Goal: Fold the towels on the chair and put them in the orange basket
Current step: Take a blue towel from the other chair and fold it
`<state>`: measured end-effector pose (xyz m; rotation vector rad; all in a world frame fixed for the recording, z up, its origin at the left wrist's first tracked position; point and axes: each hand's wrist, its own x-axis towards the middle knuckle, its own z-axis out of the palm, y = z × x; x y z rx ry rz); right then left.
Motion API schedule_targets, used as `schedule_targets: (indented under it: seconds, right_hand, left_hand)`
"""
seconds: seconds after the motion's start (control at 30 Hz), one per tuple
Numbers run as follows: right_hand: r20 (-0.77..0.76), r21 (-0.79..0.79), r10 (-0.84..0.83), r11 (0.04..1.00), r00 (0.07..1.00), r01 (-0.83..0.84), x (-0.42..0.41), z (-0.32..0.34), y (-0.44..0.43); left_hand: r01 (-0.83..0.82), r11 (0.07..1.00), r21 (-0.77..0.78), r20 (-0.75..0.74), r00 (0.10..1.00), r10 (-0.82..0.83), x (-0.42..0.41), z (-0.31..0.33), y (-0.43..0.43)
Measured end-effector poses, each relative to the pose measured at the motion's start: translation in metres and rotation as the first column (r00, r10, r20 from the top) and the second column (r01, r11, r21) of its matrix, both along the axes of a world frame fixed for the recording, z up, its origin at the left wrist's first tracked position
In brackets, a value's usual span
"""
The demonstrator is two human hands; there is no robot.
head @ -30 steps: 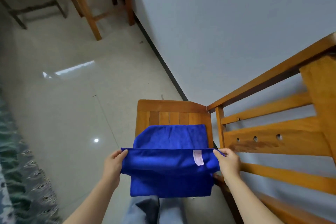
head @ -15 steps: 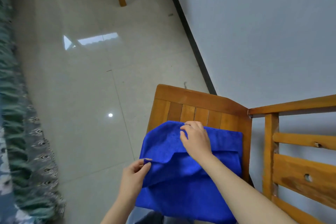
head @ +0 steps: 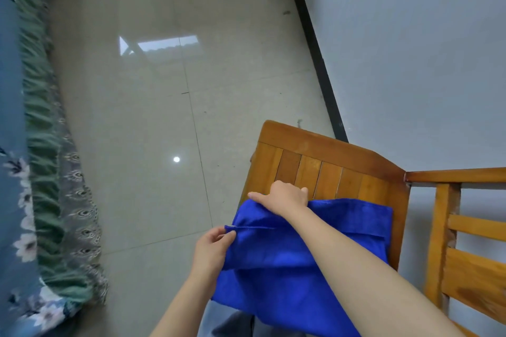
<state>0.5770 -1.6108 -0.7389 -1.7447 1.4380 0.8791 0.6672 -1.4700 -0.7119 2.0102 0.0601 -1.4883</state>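
Blue towel (head: 287, 268) lying half-folded on wooden chair seat (head: 328, 169), near part hanging off seat's near edge. Left hand (head: 213, 249) pinching hemmed corner at left, likely keeping fold layer taut. Right hand (head: 284, 197) reaching across, fingers curling onto far-left corner, seemingly gripping it to line up edges. Bare slats showing beyond towel; open floor (head: 150, 117) lying left. Orange basket not showing.

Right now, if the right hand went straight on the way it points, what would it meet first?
Probably the bare slats of the chair seat just past the blue towel, which the right hand holds at its far edge; then the seat's rim. Height is unclear.
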Motion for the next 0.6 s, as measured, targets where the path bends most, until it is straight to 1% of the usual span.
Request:
schedule_targets:
  seconds: [0.03,0.07,0.13,0.17,0.2,0.23,0.27,0.3,0.33,0.37,0.4,0.43,0.47,0.5,0.53,0.6]
  right_hand:
    - [-0.023,0.067,-0.043,0.997,0.999,0.044,-0.001,0.001,-0.003]
    - [-0.077,0.131,-0.064,0.989,0.995,0.074,-0.002,0.001,-0.006]
    - [-0.196,0.249,-0.021,0.966,0.98,0.071,-0.005,0.001,-0.01]
    - [-0.215,0.315,0.029,0.948,0.976,0.042,-0.006,-0.001,-0.011]
    - [-0.212,0.379,0.078,0.925,0.974,0.009,-0.006,0.002,-0.013]
    - [-0.156,0.397,0.087,0.918,0.984,-0.018,-0.007,0.003,-0.015]
    - [-0.077,0.387,0.043,0.922,0.996,-0.009,-0.007,0.005,-0.017]
    - [0.03,0.361,-0.058,0.931,0.998,0.043,-0.007,0.005,-0.018]
    - [0.145,0.329,-0.178,0.937,0.973,0.122,-0.005,0.007,-0.017]
    - [0.289,0.273,-0.268,0.943,0.919,0.19,-0.002,0.011,-0.016]
    - [0.39,0.157,-0.27,0.961,0.88,0.226,-0.001,0.013,-0.015]
    - [0.461,0.002,-0.199,0.975,0.865,0.223,0.0,0.015,-0.014]
    - [0.464,-0.149,-0.101,0.97,0.88,0.191,-0.002,0.017,-0.012]
    - [0.47,-0.259,-0.053,0.946,0.881,0.194,-0.008,0.015,-0.007]
    - [0.476,-0.32,-0.067,0.916,0.877,0.243,-0.018,0.016,-0.001]
    - [0.525,-0.339,-0.234,0.825,0.819,0.453,-0.044,0.017,0.016]
  left_hand:
    - [0.001,1.0,-0.001,0.001,1.0,-0.001,0.0,0.001,0.0]
    - [0.002,1.0,0.001,0.002,1.0,-0.002,0.0,0.002,0.0]
    - [0.006,1.0,0.007,0.006,1.0,-0.006,0.0,0.002,0.001]
    - [0.01,1.0,0.007,0.007,1.0,-0.01,0.0,0.002,0.002]
    - [0.014,1.0,0.007,0.008,1.0,-0.014,0.0,0.002,0.003]
    - [0.014,1.0,0.005,0.007,1.0,-0.014,0.001,0.002,0.003]
    - [0.01,1.0,0.003,0.005,1.0,-0.01,0.001,0.002,0.004]
    - [0.005,1.0,-0.001,0.0,1.0,-0.005,0.001,0.003,0.004]
    - [0.0,1.0,-0.008,-0.005,1.0,0.0,0.002,0.004,0.004]
    - [-0.004,1.0,-0.02,-0.01,1.0,0.004,0.002,0.005,0.004]
    - [-0.007,0.999,-0.034,-0.014,1.0,0.006,0.003,0.006,0.004]
    - [-0.012,0.999,-0.048,-0.016,1.0,0.011,0.003,0.008,0.003]
    - [-0.018,0.998,-0.06,-0.019,1.0,0.017,0.004,0.009,0.002]
    - [-0.023,0.997,-0.073,-0.019,1.0,0.022,0.004,0.009,0.001]
    - [-0.023,0.996,-0.089,-0.016,1.0,0.021,0.005,0.01,0.0]
    - [0.006,0.992,-0.127,-0.008,1.0,-0.007,0.006,0.014,-0.004]
